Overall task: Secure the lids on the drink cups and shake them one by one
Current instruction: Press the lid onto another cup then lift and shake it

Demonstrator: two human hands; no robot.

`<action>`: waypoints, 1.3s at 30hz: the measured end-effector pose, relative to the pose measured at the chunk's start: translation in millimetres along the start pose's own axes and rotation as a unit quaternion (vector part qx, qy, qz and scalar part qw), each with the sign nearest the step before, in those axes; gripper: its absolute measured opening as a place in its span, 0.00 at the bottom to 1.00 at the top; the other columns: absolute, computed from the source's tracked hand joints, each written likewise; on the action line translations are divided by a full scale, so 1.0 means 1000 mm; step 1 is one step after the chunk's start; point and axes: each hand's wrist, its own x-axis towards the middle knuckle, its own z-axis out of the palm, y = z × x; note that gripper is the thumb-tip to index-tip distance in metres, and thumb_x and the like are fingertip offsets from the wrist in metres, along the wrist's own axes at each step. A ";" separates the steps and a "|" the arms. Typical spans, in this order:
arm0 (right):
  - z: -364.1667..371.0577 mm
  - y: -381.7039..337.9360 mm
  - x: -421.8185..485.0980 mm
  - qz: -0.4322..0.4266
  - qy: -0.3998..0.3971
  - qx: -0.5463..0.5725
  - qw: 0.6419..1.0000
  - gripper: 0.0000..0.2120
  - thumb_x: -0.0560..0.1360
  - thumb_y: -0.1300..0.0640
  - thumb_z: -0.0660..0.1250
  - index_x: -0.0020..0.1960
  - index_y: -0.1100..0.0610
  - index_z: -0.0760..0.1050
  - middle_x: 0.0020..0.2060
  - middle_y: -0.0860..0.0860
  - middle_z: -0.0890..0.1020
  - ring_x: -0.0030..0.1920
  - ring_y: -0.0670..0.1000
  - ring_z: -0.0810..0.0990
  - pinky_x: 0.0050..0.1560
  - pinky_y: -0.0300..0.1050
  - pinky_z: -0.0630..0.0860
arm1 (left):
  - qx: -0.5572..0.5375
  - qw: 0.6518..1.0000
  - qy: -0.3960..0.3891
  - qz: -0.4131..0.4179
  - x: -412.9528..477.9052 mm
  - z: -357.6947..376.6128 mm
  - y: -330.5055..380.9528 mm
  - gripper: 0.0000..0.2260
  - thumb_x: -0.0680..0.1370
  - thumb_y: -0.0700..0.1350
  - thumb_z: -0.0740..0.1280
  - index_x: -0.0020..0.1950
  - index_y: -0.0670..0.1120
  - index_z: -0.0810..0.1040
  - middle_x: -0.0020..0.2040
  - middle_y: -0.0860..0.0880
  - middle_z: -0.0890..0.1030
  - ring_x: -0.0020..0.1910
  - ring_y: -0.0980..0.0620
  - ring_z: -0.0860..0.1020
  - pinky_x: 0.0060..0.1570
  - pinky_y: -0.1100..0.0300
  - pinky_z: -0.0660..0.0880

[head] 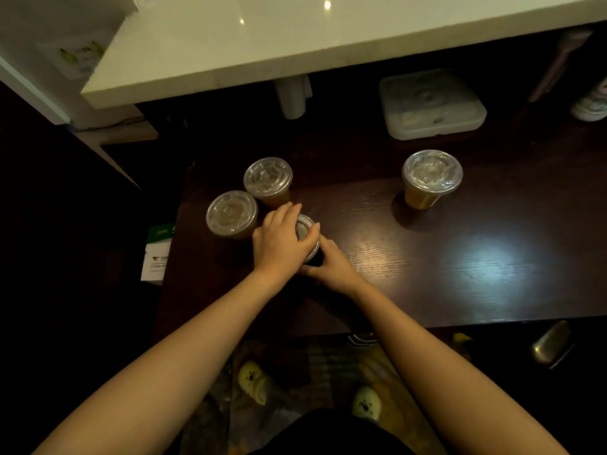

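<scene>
Bare forearms ran up from the bottom edge to centre frame, where the cup (314, 259) stood on the dark wood-grain table (460, 257). The left hand (282, 239) lay over its clear ribbed lid (303, 228), fingers bent round the rim. The right hand (335, 267) wrapped the wall below, fingertips hidden. Thin plastic, probably light, slick and crushable: press at the rim, hold low. A second amber-filled cup (432, 178) stood well apart, right.

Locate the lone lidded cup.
Head view: the lone cup stands right of centre on the dark table, in front of the plastic container.
</scene>
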 end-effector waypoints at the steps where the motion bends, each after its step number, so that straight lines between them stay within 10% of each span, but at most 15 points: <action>1: -0.002 0.001 0.001 -0.004 -0.003 -0.002 1.000 0.30 0.69 0.66 0.73 0.68 0.60 0.66 0.49 0.36 0.71 0.47 0.18 0.67 0.51 0.18 0.65 | 0.002 1.000 0.001 0.000 0.001 0.001 0.000 0.25 0.77 0.58 0.59 0.71 0.48 0.67 0.72 0.50 0.68 0.71 0.51 0.64 0.66 0.51 0.64; 10: -0.001 -0.016 -0.004 0.012 0.025 0.024 0.999 0.31 0.65 0.61 0.76 0.65 0.53 0.70 0.59 0.51 0.80 0.59 0.47 0.78 0.63 0.48 0.74 | -0.047 0.996 -0.074 0.015 0.007 -0.017 0.004 0.24 0.77 0.57 0.60 0.71 0.50 0.67 0.72 0.51 0.68 0.71 0.52 0.63 0.68 0.50 0.62; 23: -0.069 -0.180 0.015 -0.189 0.115 -0.019 0.975 0.31 0.66 0.56 0.77 0.65 0.50 0.68 0.60 0.50 0.73 0.60 0.45 0.73 0.59 0.31 0.70 | -0.193 0.973 0.039 0.125 0.064 -0.191 0.083 0.20 0.78 0.54 0.61 0.68 0.51 0.70 0.67 0.50 0.73 0.66 0.51 0.71 0.63 0.57 0.68; 31: -0.103 -0.281 0.011 -0.356 0.185 -0.248 0.882 0.35 0.63 0.58 0.77 0.67 0.58 0.68 0.58 0.54 0.68 0.59 0.50 0.68 0.62 0.34 0.65 | -0.466 0.883 -0.022 0.060 0.053 -0.267 0.083 0.34 0.68 0.69 0.64 0.69 0.53 0.69 0.68 0.51 0.73 0.64 0.52 0.73 0.65 0.51 0.70; 35: -0.101 -0.308 0.011 -0.415 0.193 -0.345 0.819 0.36 0.63 0.56 0.75 0.69 0.57 0.67 0.61 0.57 0.69 0.62 0.52 0.65 0.62 0.32 0.59 | -0.568 0.815 -0.111 0.022 0.048 -0.278 0.078 0.37 0.64 0.62 0.71 0.71 0.53 0.65 0.62 0.45 0.76 0.57 0.46 0.78 0.43 0.51 0.79; 39: -0.100 -0.312 0.005 -0.393 0.122 -0.243 0.878 0.41 0.66 0.52 0.75 0.72 0.49 0.57 0.64 0.51 0.67 0.66 0.49 0.68 0.66 0.40 0.66 | -0.618 0.784 -0.046 0.039 0.043 -0.276 0.077 0.25 0.70 0.50 0.69 0.66 0.54 0.69 0.54 0.47 0.78 0.50 0.49 0.78 0.34 0.59 0.75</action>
